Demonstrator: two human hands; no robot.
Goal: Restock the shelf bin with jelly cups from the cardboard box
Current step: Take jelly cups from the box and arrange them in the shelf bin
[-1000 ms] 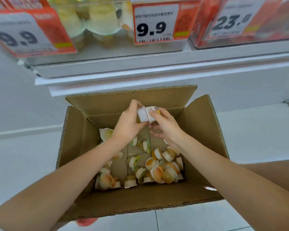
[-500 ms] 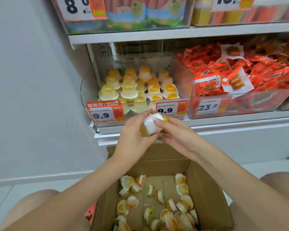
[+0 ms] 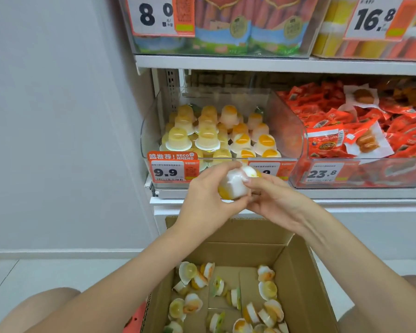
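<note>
Before shelf bin (image 3: 151,131): hands (image 3: 240,198) raised jelly cups (image 3: 235,186) from cardboard box (image 3: 305,280).

Price tag and box partly lost to view

The right hand (image 3: 277,200) and held jelly cups (image 3: 235,186) cover the middle price tag (image 3: 264,168); at 6 o'clock the frame edge cuts the cardboard box (image 3: 305,284); small label print is unreadable.

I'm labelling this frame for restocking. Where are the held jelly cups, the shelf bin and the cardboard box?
held jelly cups (image 3: 235,185): head view, white side of the cup.
shelf bin (image 3: 289,131): head view, clear right wall.
cardboard box (image 3: 298,280): head view, inner right wall.
</note>
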